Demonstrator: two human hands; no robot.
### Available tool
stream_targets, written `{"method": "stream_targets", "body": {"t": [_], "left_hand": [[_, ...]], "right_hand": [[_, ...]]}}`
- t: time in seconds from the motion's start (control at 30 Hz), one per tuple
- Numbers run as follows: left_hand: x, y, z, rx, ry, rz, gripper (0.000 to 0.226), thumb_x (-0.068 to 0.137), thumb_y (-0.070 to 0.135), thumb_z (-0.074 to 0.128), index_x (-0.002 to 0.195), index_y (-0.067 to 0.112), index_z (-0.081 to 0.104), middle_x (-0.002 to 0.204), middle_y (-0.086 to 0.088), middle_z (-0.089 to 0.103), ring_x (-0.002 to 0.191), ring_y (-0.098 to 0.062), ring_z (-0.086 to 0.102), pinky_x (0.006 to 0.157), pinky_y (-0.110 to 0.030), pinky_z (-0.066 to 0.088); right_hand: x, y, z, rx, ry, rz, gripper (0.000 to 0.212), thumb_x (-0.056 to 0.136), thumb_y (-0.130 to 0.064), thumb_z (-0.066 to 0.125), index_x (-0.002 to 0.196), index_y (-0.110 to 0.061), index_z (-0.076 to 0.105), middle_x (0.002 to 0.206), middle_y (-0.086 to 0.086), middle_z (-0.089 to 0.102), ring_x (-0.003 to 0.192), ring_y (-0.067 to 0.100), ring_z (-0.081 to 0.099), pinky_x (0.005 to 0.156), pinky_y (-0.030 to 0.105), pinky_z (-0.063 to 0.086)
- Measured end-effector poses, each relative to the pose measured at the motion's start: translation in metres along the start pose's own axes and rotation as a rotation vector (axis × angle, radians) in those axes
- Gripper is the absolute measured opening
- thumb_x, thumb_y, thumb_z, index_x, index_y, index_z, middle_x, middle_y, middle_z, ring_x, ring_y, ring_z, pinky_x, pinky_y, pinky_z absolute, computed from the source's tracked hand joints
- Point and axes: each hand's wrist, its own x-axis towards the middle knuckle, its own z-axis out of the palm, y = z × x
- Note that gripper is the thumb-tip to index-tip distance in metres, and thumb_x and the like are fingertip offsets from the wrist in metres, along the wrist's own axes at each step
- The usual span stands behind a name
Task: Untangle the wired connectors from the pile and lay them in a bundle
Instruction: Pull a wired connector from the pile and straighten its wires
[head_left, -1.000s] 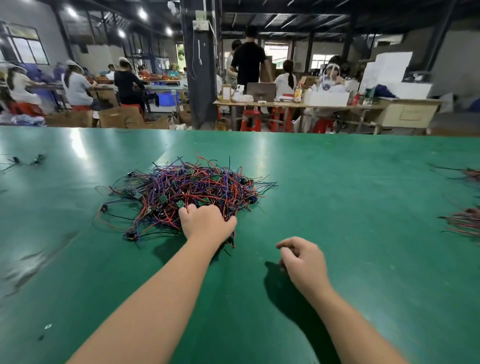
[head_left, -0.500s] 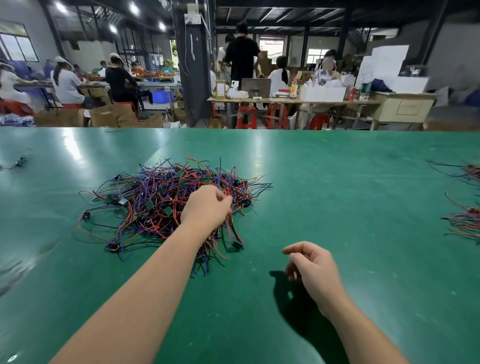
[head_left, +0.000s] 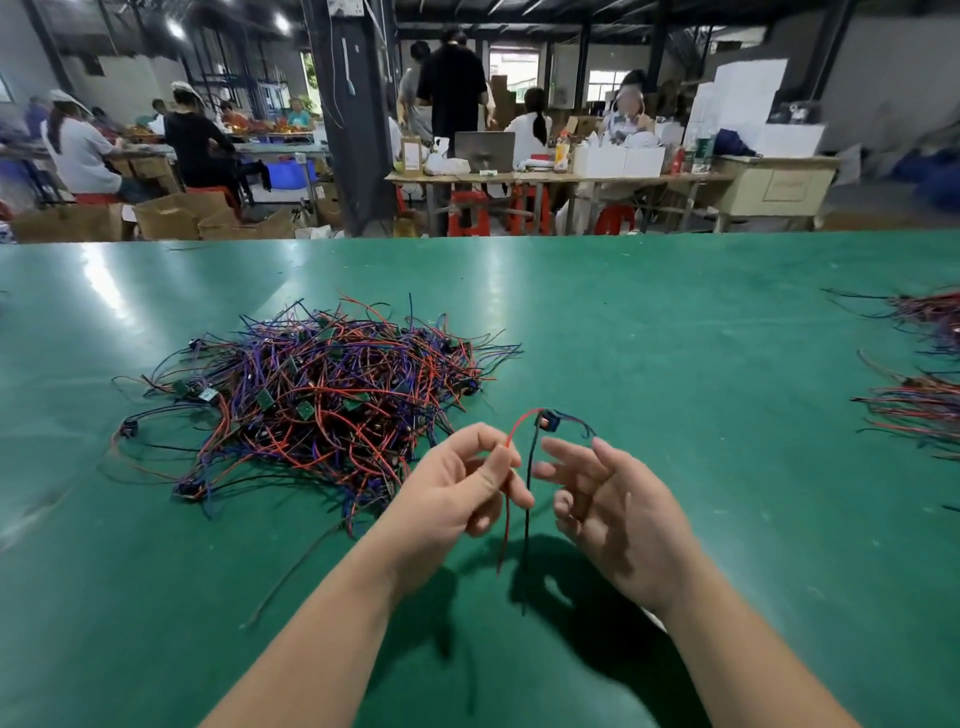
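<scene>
Green table (head_left: 701, 374) is bearing the pile (head_left: 322, 395) left of the left grip (head_left: 457, 499), which is pinching a wired connector (head_left: 546, 420); right grip (head_left: 618, 519) is hovering beside it, fingers spread

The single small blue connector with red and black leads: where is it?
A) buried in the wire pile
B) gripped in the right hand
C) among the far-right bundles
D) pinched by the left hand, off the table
D: the left hand pinches the red lead of the small blue connector, lifted clear of the tangled wire pile; the right hand is open.
</scene>
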Motion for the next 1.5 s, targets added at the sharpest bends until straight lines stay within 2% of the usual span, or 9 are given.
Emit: {"method": "stream_targets", "body": {"t": [0.33, 0.5, 0.63, 0.77, 0.9, 1.07, 1.2, 1.37, 1.5], "left_hand": [[-0.018, -0.004, 0.002, -0.048, -0.347, -0.242, 0.016, 0.081, 0.039, 0.064, 0.077, 0.024, 0.06, 0.063, 0.0, 0.067, 0.044, -0.005, 0.04, 0.044, -0.013, 0.03], [-0.014, -0.005, 0.001, 0.092, -0.109, -0.198, 0.037, 0.089, 0.046, 0.06, 0.071, 0.014, 0.067, 0.048, 0.006, 0.058, 0.039, -0.002, 0.029, 0.04, -0.014, 0.02], [-0.01, -0.01, 0.003, 0.027, 0.071, -0.263, 0.047, 0.069, 0.056, 0.061, 0.088, 0.015, 0.074, 0.081, -0.003, 0.074, 0.056, -0.008, 0.059, 0.045, -0.019, 0.045], [-0.014, -0.02, 0.013, 0.048, 0.037, -0.289, 0.027, 0.07, 0.034, 0.076, 0.091, 0.017, 0.078, 0.089, -0.006, 0.075, 0.07, -0.013, 0.067, 0.065, -0.027, 0.055], [-0.01, -0.025, 0.013, 0.023, 0.086, -0.4, 0.009, 0.076, 0.018, 0.076, 0.073, 0.01, 0.076, 0.068, -0.007, 0.069, 0.058, -0.011, 0.064, 0.059, -0.023, 0.053], [-0.012, -0.017, 0.007, 0.03, -0.084, -0.508, 0.01, 0.07, 0.02, 0.077, 0.068, 0.011, 0.074, 0.072, -0.007, 0.071, 0.059, -0.012, 0.066, 0.055, -0.021, 0.053], [-0.012, -0.014, 0.007, 0.018, -0.217, -0.563, 0.008, 0.073, 0.02, 0.074, 0.071, 0.012, 0.071, 0.074, -0.005, 0.071, 0.059, -0.011, 0.065, 0.056, -0.021, 0.053], [-0.013, -0.015, 0.005, -0.052, -0.342, -0.654, 0.015, 0.089, 0.015, 0.064, 0.102, 0.014, 0.069, 0.077, -0.002, 0.069, 0.057, -0.007, 0.061, 0.056, -0.019, 0.052], [-0.013, -0.014, 0.002, -0.096, -0.336, -0.604, 0.015, 0.084, 0.023, 0.062, 0.092, 0.025, 0.074, 0.083, -0.001, 0.073, 0.065, -0.006, 0.057, 0.062, -0.014, 0.045]], "right_hand": [[-0.004, -0.005, 0.001, 0.142, 0.002, -0.15, 0.017, 0.072, -0.016, 0.062, 0.079, -0.015, 0.077, 0.078, 0.009, 0.07, 0.046, 0.007, 0.047, 0.046, 0.017, 0.045], [-0.007, -0.008, 0.005, 0.147, 0.094, -0.144, 0.008, 0.064, -0.022, 0.065, 0.064, -0.015, 0.07, 0.059, -0.001, 0.062, 0.046, 0.006, 0.056, 0.049, 0.017, 0.048], [-0.005, -0.002, 0.007, -0.054, 0.132, -0.126, 0.012, 0.06, -0.02, 0.07, 0.054, -0.012, 0.063, 0.054, 0.001, 0.06, 0.04, 0.006, 0.052, 0.039, 0.014, 0.042], [-0.003, 0.012, 0.003, -0.39, 0.149, -0.129, 0.025, 0.052, -0.03, 0.079, 0.053, -0.011, 0.063, 0.053, 0.009, 0.054, 0.043, 0.013, 0.045, 0.043, 0.019, 0.039], [0.0, 0.013, 0.0, -0.535, 0.201, -0.156, 0.025, 0.057, -0.031, 0.078, 0.055, -0.01, 0.065, 0.053, 0.009, 0.052, 0.043, 0.012, 0.041, 0.042, 0.018, 0.034], [0.015, -0.021, -0.011, -0.349, 0.361, -0.163, 0.014, 0.081, -0.009, 0.069, 0.07, -0.004, 0.063, 0.051, 0.002, 0.058, 0.038, 0.004, 0.049, 0.036, 0.013, 0.036], [0.024, -0.046, -0.021, -0.241, 0.431, -0.176, 0.008, 0.08, -0.006, 0.07, 0.078, -0.004, 0.063, 0.051, 0.0, 0.062, 0.042, 0.005, 0.056, 0.038, 0.012, 0.04], [0.027, -0.032, -0.024, -0.149, 0.444, -0.148, 0.009, 0.077, -0.003, 0.072, 0.074, -0.007, 0.064, 0.052, 0.0, 0.064, 0.044, 0.007, 0.06, 0.037, 0.012, 0.038], [0.029, -0.025, -0.028, -0.089, 0.484, -0.175, 0.012, 0.083, -0.015, 0.07, 0.075, -0.009, 0.063, 0.051, -0.001, 0.062, 0.043, 0.006, 0.058, 0.038, 0.012, 0.039]]}}
